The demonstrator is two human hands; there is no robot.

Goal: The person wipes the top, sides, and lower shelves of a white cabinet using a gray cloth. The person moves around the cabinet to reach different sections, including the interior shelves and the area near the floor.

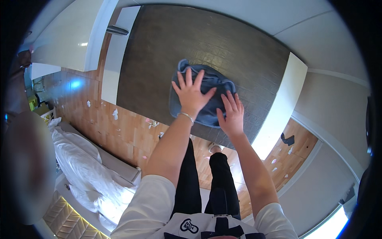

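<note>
A folded blue garment (210, 103), which looks like denim, lies on the dark brown tabletop (161, 38). My left hand (191, 92) rests palm down on its left part, fingers spread wide, with a bracelet (186, 117) at the wrist. Along the right edge of the cloth sits my right hand (233, 115), fingertips touching the fabric and thumb held away from the fingers. Both palms hide part of the garment, so its exact kind cannot be told.
White side panels (280, 104) flank the dark surface. To the left stands a white cabinet (71, 35). Paper scraps (115, 114) litter the wooden floor (131, 128). A bed with rumpled white bedding (86, 167) is at lower left, and a dark scrap (287, 139) lies on the floor at right.
</note>
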